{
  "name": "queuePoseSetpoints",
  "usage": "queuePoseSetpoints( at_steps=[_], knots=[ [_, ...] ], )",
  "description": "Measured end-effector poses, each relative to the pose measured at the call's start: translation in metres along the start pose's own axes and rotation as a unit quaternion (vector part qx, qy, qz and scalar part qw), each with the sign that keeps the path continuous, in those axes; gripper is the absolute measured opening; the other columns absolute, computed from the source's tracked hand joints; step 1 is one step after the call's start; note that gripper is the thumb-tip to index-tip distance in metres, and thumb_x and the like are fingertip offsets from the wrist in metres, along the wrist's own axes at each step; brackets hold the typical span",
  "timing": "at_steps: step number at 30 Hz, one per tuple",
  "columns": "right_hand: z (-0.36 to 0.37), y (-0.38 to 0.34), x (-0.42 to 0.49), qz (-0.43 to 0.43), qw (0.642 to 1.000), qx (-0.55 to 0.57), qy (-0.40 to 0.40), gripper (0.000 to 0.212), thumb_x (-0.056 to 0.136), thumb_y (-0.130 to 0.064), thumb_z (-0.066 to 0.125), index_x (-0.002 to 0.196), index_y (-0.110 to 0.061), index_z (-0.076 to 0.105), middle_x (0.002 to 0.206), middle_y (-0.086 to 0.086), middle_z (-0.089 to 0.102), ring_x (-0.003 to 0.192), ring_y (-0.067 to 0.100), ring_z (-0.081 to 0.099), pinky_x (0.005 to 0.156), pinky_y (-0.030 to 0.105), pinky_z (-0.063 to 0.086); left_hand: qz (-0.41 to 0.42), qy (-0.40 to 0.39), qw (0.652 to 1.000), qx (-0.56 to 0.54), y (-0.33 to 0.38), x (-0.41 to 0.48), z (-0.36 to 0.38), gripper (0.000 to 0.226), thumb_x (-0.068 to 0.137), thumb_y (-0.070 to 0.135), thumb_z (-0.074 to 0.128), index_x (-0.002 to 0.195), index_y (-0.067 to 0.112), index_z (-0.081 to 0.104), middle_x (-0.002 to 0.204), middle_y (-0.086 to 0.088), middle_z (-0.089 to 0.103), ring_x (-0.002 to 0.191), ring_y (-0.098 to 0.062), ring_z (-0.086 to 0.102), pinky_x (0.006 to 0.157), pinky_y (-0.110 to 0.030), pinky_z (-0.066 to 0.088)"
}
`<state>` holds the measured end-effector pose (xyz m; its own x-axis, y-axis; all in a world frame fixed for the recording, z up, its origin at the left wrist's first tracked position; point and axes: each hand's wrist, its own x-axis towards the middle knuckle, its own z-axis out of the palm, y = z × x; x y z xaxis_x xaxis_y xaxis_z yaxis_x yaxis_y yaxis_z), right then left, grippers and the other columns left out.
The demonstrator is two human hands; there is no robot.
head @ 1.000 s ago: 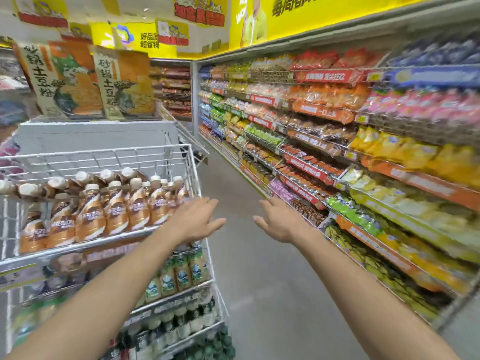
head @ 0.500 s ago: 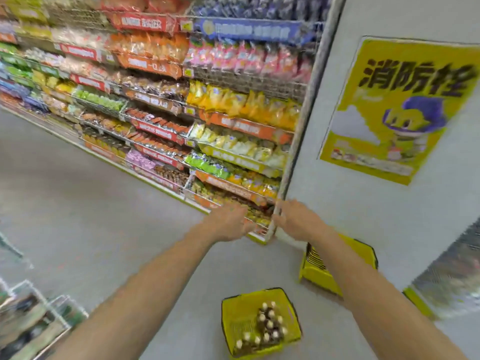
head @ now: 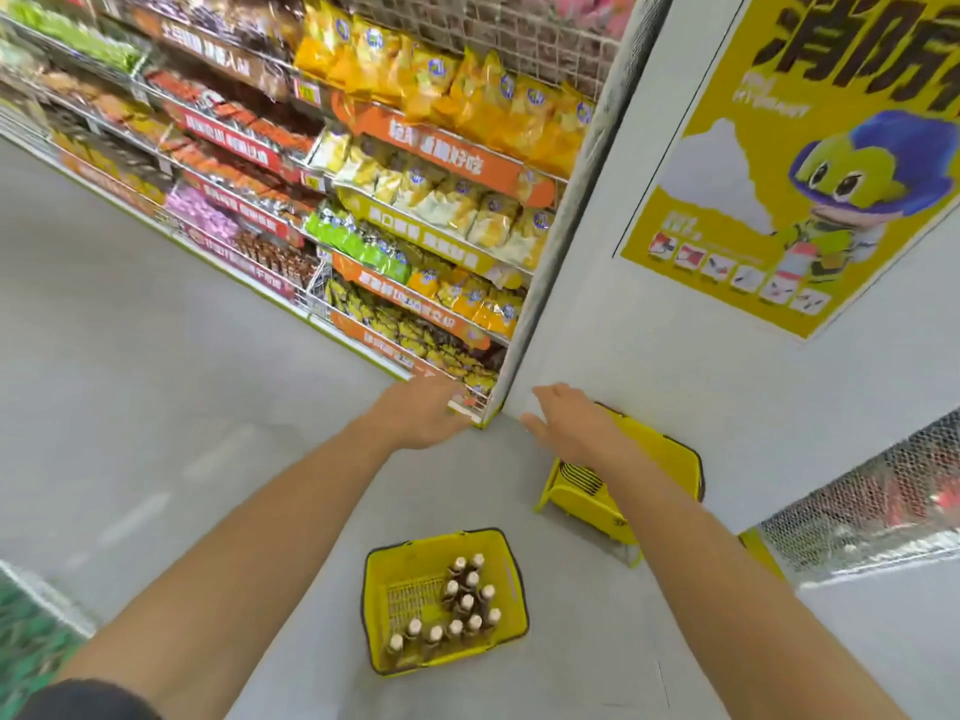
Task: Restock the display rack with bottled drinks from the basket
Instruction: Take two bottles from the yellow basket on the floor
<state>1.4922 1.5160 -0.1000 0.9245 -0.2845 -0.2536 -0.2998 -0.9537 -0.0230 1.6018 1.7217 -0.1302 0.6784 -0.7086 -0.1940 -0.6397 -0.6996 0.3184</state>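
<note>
A yellow basket (head: 376, 605) stands on the grey floor below my arms. Inside it stand several brown bottled drinks (head: 464, 605) with pale caps, gathered toward its right side. My left hand (head: 421, 415) hovers well above the basket, fingers apart and empty. My right hand (head: 563, 423) is level with it, also empty with fingers spread. The display rack of bottles is out of view.
A second yellow basket (head: 670, 459) leans against the white wall (head: 649, 330) under my right forearm. Snack shelves (head: 415, 241) run along the left of the wall's corner. A yellow poster (head: 810, 163) hangs on the wall. Wire mesh (head: 883, 501) is at the right.
My view swung right and down from the drinks rack to the floor basket. The basket now sits nearer the middle of the view. Both hands stay empty and outstretched.
</note>
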Motion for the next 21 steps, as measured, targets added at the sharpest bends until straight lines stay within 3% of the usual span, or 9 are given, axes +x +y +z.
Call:
queuePoseSetpoints(
  at_steps=[5, 11, 15, 21],
  knots=[
    [0.031, 0.027, 0.068, -0.030, 0.998, 0.010, -0.047, 0.055, 0.107, -0.045, 0.043, 0.148, -0.009, 0.044, 0.147, 0.018, 0.049, 0.136, 0.038, 0.047, 0.109, 0.049, 0.044, -0.071, -0.047, 0.996, -0.003, -0.020, 0.043, 0.035, 0.065, 0.100, 0.057, 0.043, 0.145, 0.010, 0.044, 0.145, -0.014, 0.051, 0.134, -0.033, 0.049, 0.109, -0.048, 0.044],
    [0.091, 0.053, 0.145, -0.125, 0.986, 0.009, -0.113, 0.052, 0.108, -0.044, 0.041, 0.147, -0.009, 0.042, 0.150, 0.018, 0.046, 0.135, 0.038, 0.047, 0.108, 0.050, 0.045, -0.165, -0.064, 0.983, -0.046, -0.028, 0.065, 0.093, 0.065, 0.101, 0.056, 0.044, 0.145, 0.009, 0.044, 0.146, -0.015, 0.051, 0.137, -0.034, 0.047, 0.110, -0.048, 0.042],
    [0.161, 0.068, 0.170, -0.170, 0.971, 0.006, -0.167, 0.060, 0.109, -0.042, 0.041, 0.158, -0.009, 0.032, 0.160, 0.018, 0.037, 0.148, 0.036, 0.036, 0.117, 0.048, 0.034, -0.237, -0.094, 0.963, -0.083, -0.024, 0.065, 0.159, 0.066, 0.101, 0.058, 0.043, 0.147, 0.010, 0.043, 0.148, -0.015, 0.050, 0.138, -0.033, 0.047, 0.112, -0.047, 0.041],
    [0.291, 0.088, 0.157, -0.169, 0.953, 0.009, -0.250, 0.051, 0.106, -0.040, 0.045, 0.147, -0.010, 0.047, 0.149, 0.017, 0.049, 0.141, 0.037, 0.046, 0.110, 0.048, 0.043, -0.278, -0.154, 0.939, -0.128, -0.014, 0.058, 0.278, 0.054, 0.100, 0.052, 0.049, 0.136, 0.011, 0.052, 0.136, -0.015, 0.058, 0.128, -0.035, 0.054, 0.103, -0.046, 0.047]
  ],
)
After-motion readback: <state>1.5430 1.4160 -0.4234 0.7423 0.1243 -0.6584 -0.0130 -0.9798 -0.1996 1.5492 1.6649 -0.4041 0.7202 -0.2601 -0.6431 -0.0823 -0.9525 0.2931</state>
